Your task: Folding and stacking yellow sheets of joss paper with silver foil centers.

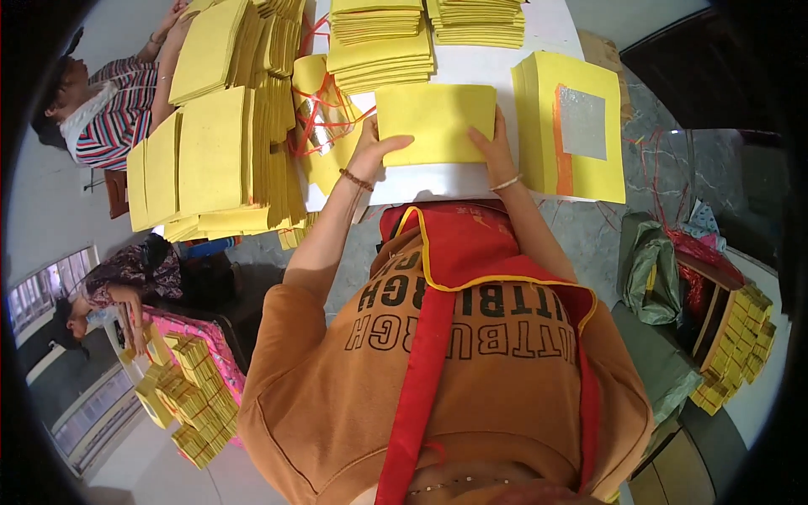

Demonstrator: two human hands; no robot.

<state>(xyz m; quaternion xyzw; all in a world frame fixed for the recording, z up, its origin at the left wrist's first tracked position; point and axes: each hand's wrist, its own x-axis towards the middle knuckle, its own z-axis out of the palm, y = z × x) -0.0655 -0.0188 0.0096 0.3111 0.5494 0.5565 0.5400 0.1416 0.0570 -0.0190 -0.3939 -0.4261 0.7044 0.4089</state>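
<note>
Both hands grip one yellow stack (pixel 435 123) of paper sheets that lies flat on the white tabletop (pixel 438 181), straight ahead of the body. The left hand (pixel 373 150) closes on the stack's near left corner, thumb on top along the near edge, fingers hidden behind the left side. The right hand (pixel 491 146) presses on the near right part, fingers spread flat over the top sheet and curling toward the right edge. The stack sits between the two hands, its long axis running left to right, so each hand holds one short end and neither is clearly nearer. A beaded bracelet (pixel 356 179) circles the left wrist and a pale bangle (pixel 506 183) the right.

Just right of the right hand lies a larger yellow pile (pixel 539 118) whose top sheet carries a silver square (pixel 582 123) and an orange strip. Just left of the left hand red string (pixel 324 118) tangles over loose yellow sheets. Beyond the hands, further stacks (pixel 379 42) stand at the tabletop's far end, and a tall heap (pixel 219 151) of yellow bundles rises well to the left.
</note>
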